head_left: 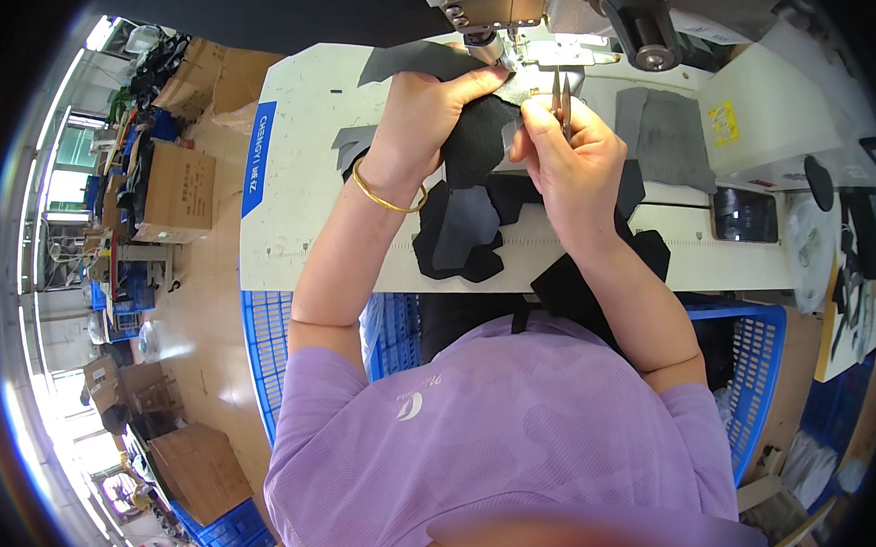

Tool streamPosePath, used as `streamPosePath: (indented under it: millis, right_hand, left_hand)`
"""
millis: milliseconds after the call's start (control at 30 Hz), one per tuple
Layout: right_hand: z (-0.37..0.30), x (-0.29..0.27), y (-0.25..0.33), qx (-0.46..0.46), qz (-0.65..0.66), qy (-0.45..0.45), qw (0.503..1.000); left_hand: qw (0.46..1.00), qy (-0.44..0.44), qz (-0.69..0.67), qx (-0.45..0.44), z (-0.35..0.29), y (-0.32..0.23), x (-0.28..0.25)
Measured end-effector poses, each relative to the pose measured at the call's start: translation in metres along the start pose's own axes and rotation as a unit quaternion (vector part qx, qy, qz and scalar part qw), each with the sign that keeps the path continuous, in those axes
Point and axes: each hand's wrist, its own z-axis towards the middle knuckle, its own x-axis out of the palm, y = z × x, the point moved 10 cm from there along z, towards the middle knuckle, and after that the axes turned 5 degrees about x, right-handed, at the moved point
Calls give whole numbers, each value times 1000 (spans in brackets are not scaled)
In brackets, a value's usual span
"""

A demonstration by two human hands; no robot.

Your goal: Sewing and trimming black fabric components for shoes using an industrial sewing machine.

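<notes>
My left hand (pixel 426 109) is closed on a black fabric piece (pixel 479 145), its thumb pressing near the sewing machine's needle area (pixel 508 62). Thread snips (pixel 562 99) with two pointed dark blades stick up from my right hand (pixel 570 153). That hand's fingers are curled round them, and its thumb and forefinger are pinched together beside the fabric's right edge. Whether the pinch also holds the fabric is hidden. Below both hands, several black and grey fabric pieces (pixel 469 226) overlap on the machine table (pixel 361 261).
A stack of grey fabric pieces (pixel 665 137) lies right of my right hand, near a dark phone (pixel 745 215). The machine head (pixel 563 8) overhangs the work. Blue plastic crates (pixel 757 381) stand under the table's front edge, and cardboard boxes (pixel 177 192) are on the left floor.
</notes>
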Motion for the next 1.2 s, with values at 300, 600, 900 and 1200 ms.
streamPosePath:
  millis: [300,600,900,1200]
  right_hand:
    - [2,1,4,-16,-37,-9,999]
    - [1,7,3,-13,-23,3,1000]
    - [-5,7,4,10,-7,35,999]
    - [-11,11,2,17,-22,55,998]
  left_hand:
    - [999,29,-2,-41,-3,2,2]
    - [995,60,1,-74,-2,10,-3]
    - [997,66,-8,-26,12,5,1]
    - [998,53,-1,-26,28,8,-7]
